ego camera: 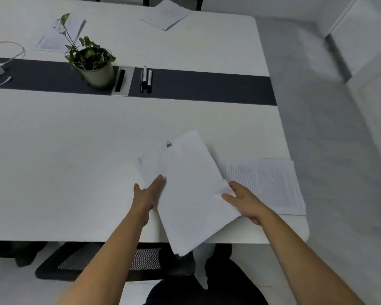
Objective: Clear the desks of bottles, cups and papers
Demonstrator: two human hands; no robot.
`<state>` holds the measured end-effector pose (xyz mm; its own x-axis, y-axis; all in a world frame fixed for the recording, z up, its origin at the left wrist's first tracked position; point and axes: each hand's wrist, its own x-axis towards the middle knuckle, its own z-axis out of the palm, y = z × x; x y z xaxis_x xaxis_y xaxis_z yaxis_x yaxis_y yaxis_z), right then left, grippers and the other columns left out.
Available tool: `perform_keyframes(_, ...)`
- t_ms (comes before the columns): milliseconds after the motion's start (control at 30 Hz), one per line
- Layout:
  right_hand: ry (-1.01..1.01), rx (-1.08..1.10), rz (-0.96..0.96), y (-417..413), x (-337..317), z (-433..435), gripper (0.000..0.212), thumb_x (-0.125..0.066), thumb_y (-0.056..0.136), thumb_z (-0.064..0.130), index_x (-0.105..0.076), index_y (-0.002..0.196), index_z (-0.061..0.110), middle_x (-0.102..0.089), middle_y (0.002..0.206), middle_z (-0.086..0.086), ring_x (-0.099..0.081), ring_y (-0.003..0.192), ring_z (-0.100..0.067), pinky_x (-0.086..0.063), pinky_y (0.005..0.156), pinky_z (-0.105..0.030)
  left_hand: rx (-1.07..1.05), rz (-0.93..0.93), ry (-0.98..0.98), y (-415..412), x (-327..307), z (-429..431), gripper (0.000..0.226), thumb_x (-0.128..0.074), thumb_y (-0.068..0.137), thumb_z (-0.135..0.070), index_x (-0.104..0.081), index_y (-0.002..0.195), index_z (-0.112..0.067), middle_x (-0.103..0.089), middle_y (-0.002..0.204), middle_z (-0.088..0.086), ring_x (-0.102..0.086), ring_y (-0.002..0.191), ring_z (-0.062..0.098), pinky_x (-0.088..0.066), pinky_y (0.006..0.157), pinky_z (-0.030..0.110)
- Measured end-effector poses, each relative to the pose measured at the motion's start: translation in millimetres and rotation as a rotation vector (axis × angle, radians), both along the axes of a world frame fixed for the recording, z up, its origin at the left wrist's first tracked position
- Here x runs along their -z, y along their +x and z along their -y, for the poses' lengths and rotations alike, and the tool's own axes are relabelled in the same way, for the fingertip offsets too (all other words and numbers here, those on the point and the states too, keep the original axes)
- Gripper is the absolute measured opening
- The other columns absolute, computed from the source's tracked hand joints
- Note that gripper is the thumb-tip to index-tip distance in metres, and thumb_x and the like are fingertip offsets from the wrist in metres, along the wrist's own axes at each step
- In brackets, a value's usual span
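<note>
While both hands meet at a paper stack (pixel 191 190) on the near side of the table (pixel 75 150), other papers lie farther off.
From the left: a potted plant (pixel 92 64) and two markers (pixel 146 79) sit on the dark middle strip, loose sheets (pixel 59 34) behind them. The left hand (pixel 149 194) lies flat, fingers straight, against the stack's left edge. The tilted stack overhangs the near rim, a green clip (pixel 169 144) just beyond it. The right hand (pixel 244 201) grips its right edge, thumb on top. Printed pages (pixel 266 183) lie just right.
</note>
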<state>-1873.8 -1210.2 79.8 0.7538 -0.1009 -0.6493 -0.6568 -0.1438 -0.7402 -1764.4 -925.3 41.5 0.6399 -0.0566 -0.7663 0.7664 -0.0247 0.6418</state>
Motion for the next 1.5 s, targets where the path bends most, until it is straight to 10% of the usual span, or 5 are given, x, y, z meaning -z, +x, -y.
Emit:
perform_keyframes(300,0.532,0.749,0.138,-51.7,-28.3,62.9,0.038,-0.059,0.098,0.028,-0.059,0.134,0.017,-0.068,0.128,-0.006,-0.063,0.119,-0.023,-0.05,0.097,-0.037,-0.324,-0.048,-0.48,-2.6,-32.6,102.1,0.038,-0.063,0.095,-0.012,-0.058,0.132,-0.009,-0.07,0.123,0.008,-0.067,0.111,0.026,-0.052,0.097,0.046)
perform_keyframes(1000,-0.346,0.321,-0.117,-43.7,86.5,238.0,0.059,-0.059,0.095,0.024,-0.036,0.147,0.006,-0.044,0.149,-0.013,-0.046,0.134,-0.032,-0.041,0.109,-0.041,0.254,0.102,0.473,-112.1,40.7,244.9,0.036,-0.058,0.085,-0.011,-0.058,0.121,-0.017,-0.06,0.104,0.01,-0.052,0.068,0.022,-0.038,0.054,0.022)
perform_keyframes(1100,-0.406,0.209,-0.144,-46.0,79.8,237.0,0.082,-0.058,0.097,0.031,-0.009,0.159,0.009,-0.013,0.166,-0.01,-0.019,0.151,-0.03,-0.023,0.121,-0.044,0.297,0.119,0.5,-116.2,36.6,241.3,0.01,-0.052,0.074,-0.022,-0.059,0.079,-0.017,-0.044,0.072,0.005,-0.038,0.066,0.027,-0.033,0.061,0.029)
perform_keyframes(1200,-0.617,0.068,-0.049,-52.7,52.4,226.5,0.086,-0.057,0.098,0.038,-0.002,0.159,0.012,0.002,0.167,-0.01,-0.003,0.153,-0.032,-0.011,0.123,-0.044,0.361,0.179,0.525,-122.0,21.5,231.1,0.04,-0.055,0.086,-0.032,-0.063,0.12,-0.013,-0.058,0.111,0.006,-0.058,0.1,0.03,-0.048,0.086,0.037)
perform_keyframes(1500,-0.369,0.095,0.293,-81.0,-26.6,147.3,0.049,-0.054,0.098,0.039,-0.043,0.146,0.032,-0.05,0.139,0.01,-0.053,0.124,-0.016,-0.047,0.104,-0.04,-0.1,0.452,0.505,-177.1,-83.1,154.0,0.034,-0.058,0.098,-0.02,-0.058,0.132,-0.025,-0.064,0.122,-0.01,-0.059,0.108,-0.007,-0.045,0.08,0.013)
